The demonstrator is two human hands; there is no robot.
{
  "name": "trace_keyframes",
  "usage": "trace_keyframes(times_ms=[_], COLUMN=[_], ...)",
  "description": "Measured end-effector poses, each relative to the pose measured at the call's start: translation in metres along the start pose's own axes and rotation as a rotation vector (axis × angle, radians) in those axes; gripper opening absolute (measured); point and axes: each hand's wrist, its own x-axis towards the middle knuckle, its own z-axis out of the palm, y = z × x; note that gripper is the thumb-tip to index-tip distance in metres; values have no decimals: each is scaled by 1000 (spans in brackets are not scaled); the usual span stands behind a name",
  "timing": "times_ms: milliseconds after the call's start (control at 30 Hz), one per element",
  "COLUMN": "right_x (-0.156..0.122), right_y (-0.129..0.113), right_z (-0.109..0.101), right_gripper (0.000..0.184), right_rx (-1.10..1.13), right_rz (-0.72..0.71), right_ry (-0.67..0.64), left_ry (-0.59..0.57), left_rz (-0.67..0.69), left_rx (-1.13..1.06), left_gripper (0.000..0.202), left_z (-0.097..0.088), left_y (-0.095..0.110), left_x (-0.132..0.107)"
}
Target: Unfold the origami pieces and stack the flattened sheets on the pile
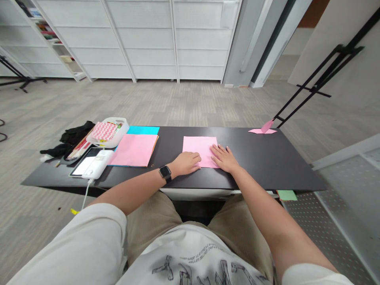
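Observation:
A square sheet of pink paper point(199, 145) lies flat on the dark table in front of me. My left hand point(187, 162) rests on its lower left part, fingers stretched to the right and nothing held in them. On the sheet's right edge lies my right hand point(224, 158), palm down with the fingers spread. Left of the sheet sits a stack of pink paper point(135, 150), with blue paper point(144, 130) showing beyond it. A folded pink paper shape point(264, 129) stands at the table's far right corner.
The dark table point(267, 162) also bears a white basket point(123, 128), a tablet point(80, 168), a white power bank point(97, 164) with a cable, and black cloth point(75, 134) at the left. A green paper point(286, 195) sticks out below the front edge. Black stand legs point(308, 89) rise beyond the right corner.

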Motion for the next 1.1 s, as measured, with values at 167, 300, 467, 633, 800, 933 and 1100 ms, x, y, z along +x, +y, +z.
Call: trace_keyframes(times_ms=[167, 300, 467, 633, 800, 933, 1100], right_x=[1, 2, 3, 2, 1, 1, -1], right_y=[12, 22, 27, 28, 28, 25, 21], right_z=[6, 17, 25, 24, 22, 19, 16], right_gripper=[65, 67, 66, 62, 61, 61, 61], right_rx=[168, 311, 346, 357, 390, 371, 340], right_rz=[1, 27, 68, 50, 62, 66, 88], right_ry=[72, 260, 492, 538, 575, 552, 545], left_ry=[-5, 66, 250, 463, 579, 435, 147], left_rz=[63, 39, -149, -384, -548, -705, -847], left_rx=[112, 157, 184, 106, 156, 209, 104], left_gripper=[34, 35, 27, 24, 21, 37, 33], left_z=[2, -12, -62, -140, -223, -249, -204], left_y=[1, -5, -38, -73, -98, -138, -201], left_x=[0, -1, -10, -45, -105, -144, -162])
